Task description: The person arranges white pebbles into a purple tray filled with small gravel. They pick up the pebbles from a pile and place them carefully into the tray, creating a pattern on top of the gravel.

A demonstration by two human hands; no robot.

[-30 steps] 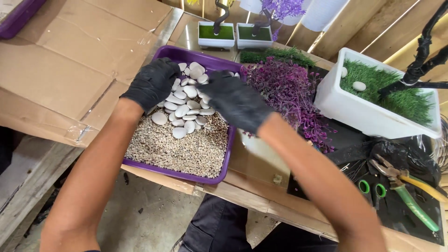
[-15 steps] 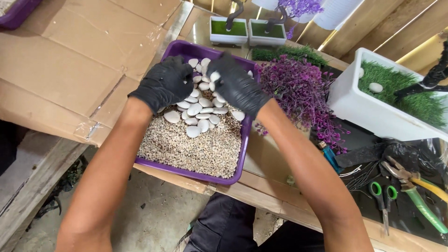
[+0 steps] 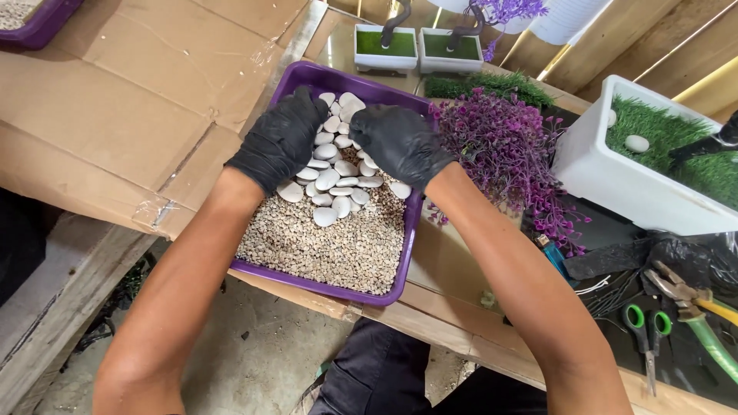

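Note:
A purple tray holds fine beige gravel at its near end and several smooth white pebbles at its far end. Both my hands wear black gloves. My left hand rests palm down on the pebbles at the tray's left side, fingers curled over them. My right hand lies on the pebbles at the right side, fingers bent inward. Whether either hand has pebbles in its grasp is hidden beneath the gloves.
A clump of purple artificial foliage lies right of the tray. A white planter with fake grass and a white pebble stands far right. Two small white pots sit behind. Green-handled scissors and pliers lie on black plastic. Cardboard covers the left.
Both hands have stayed on the white pebbles, shifting slightly toward the far end of the tray. The view has shifted, so the tray sits more central.

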